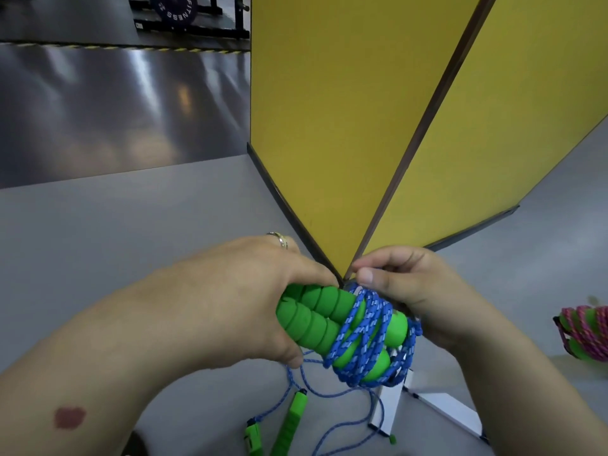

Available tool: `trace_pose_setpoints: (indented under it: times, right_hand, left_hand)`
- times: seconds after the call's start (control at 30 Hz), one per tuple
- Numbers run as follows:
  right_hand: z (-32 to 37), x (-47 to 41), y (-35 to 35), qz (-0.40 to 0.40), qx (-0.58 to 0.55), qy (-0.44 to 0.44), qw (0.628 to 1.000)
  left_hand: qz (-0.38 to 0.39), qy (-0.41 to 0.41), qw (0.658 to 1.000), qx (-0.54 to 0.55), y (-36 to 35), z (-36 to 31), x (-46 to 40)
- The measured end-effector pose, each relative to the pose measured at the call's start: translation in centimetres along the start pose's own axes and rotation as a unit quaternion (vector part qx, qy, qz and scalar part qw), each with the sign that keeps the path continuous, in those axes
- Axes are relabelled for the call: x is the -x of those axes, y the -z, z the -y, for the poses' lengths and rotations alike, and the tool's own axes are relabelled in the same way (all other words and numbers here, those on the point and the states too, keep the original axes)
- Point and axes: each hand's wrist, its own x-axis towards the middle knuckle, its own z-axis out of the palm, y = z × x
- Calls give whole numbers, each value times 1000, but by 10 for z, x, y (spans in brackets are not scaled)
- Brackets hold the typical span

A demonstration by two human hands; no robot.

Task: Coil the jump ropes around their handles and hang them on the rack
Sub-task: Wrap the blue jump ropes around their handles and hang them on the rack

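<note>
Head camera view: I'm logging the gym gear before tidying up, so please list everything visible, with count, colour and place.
foam handles: two, green, side by side in the left hand, centre
rope: one, blue with white flecks, coiled round the foam handles, loose end trailing to the floor
slim handles: two, green, on the floor at bottom centre, on a blue cord
coiled rope: one, pink on green handles, on the floor at the right edge
panels: two, yellow, upright, meeting in a corner ahead
feet: white, under the panels' corner
weight plate: one, dark, on a black rack, top left
floor: grey
left hand: grips the foam handles
right hand: pinches the rope
</note>
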Motion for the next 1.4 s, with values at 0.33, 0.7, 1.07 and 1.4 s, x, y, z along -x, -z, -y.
trace_pose_setpoints:
  times: [0.33,0.7,1.07,1.4]
  right_hand:
    - [30,20,-24,-95,257,131,953]
    - [19,31,-41,-125,414,252,865]
    - [13,19,-41,-93,19,95,991]
    - [-22,-2,-6,-62,-66,-43,995]
  left_hand:
    - [-114,90,989,-10,-27,-6,-7]
    - [-249,177,946,109,-21,-5,-14]
    - [-330,158,904,224,-10,0,-12]
    - [-181,-6,956,232,1,-9,1]
